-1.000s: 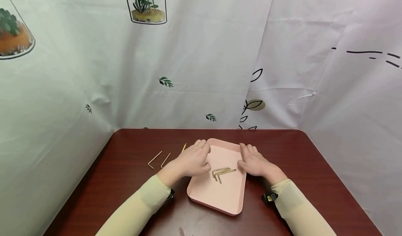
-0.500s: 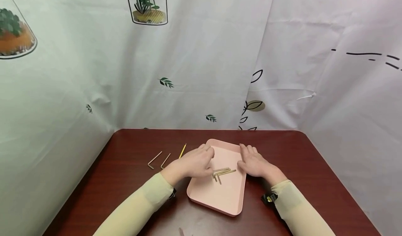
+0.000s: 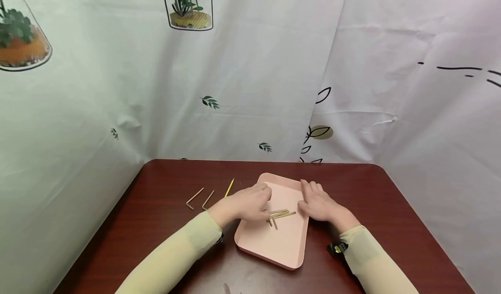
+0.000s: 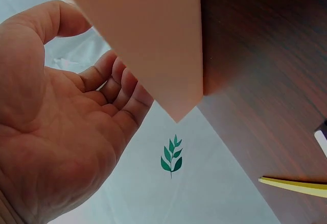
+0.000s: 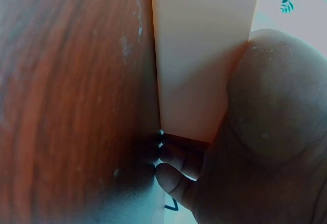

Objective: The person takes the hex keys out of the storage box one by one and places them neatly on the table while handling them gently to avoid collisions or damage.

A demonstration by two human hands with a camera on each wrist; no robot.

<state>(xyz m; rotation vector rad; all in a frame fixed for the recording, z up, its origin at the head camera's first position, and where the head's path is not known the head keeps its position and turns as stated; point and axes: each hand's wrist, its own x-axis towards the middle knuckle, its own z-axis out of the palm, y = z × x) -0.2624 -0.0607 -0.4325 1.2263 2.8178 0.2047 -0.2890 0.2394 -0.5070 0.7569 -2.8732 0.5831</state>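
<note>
A dark red table (image 3: 372,189) spans the lower frame; at lower centre sits a pink tray (image 3: 274,248). The left hand (image 3: 252,203) curls over its left side, whether pinching anything I cannot tell; the right hand (image 3: 318,202) grips the right rim. Bent rods (image 3: 285,215) lie inside, a yellow stick (image 3: 229,188) left of centre.

Bare-handed and long-sleeved, we angled our left arm (image 3: 174,252) and right arm (image 3: 377,259) inward from either side. Our left hand (image 3: 252,202) hung palm-down, its fingers (image 4: 97,76) loosely bent and the thumb (image 4: 56,20) apart, fingertips partly hidden; our right hand (image 3: 319,202) slanted inward, its fingers extended forward and the thumb set apart.
</note>
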